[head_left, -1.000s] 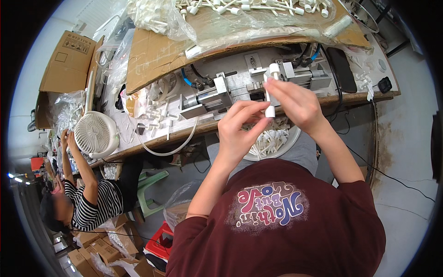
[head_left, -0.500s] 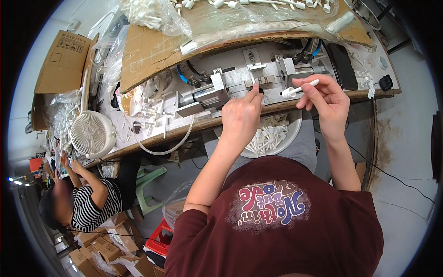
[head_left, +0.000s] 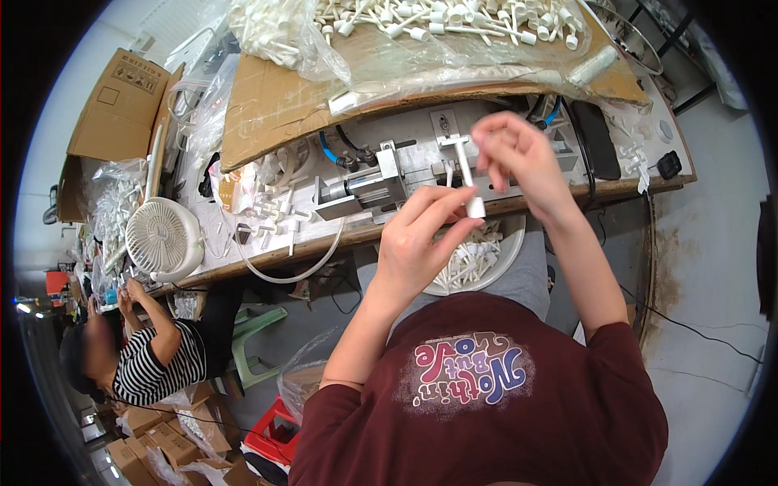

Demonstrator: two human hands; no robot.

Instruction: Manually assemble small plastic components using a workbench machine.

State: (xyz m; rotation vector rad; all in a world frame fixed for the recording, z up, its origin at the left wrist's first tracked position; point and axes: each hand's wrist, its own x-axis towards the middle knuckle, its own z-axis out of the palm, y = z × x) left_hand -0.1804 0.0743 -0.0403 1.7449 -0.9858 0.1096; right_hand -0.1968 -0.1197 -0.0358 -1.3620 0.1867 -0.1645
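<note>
Between the fingertips of my left hand (head_left: 416,245) is a white plastic stick with a cylindrical cap (head_left: 475,207). It stands nearly upright in view, cap end toward me, stem pointing at the bench. My right hand (head_left: 523,166) is just right of the stem's upper end, with fingers bent, apart and somewhat blurred; nothing shows in them. Behind both hands lies a metal clamping fixture (head_left: 391,174) with cylinders and hoses, its right part mostly covered by my right hand. A small white piece (head_left: 448,170) shows near its middle. Under my hands a white tub (head_left: 512,257) holds many white sticks.
Cardboard (head_left: 267,121) bridges the fixture, with many capped white sticks (head_left: 438,18) piled on plastic film above. A white fan (head_left: 164,237) and loose white parts (head_left: 279,215) are on the left; a black phone (head_left: 596,139) is on the right. Another person (head_left: 162,356) sits at far left.
The capped stick has passed from my right hand to my left, which has drawn back from the fixture. My right hand has moved left and inward. The view has shifted slightly.
</note>
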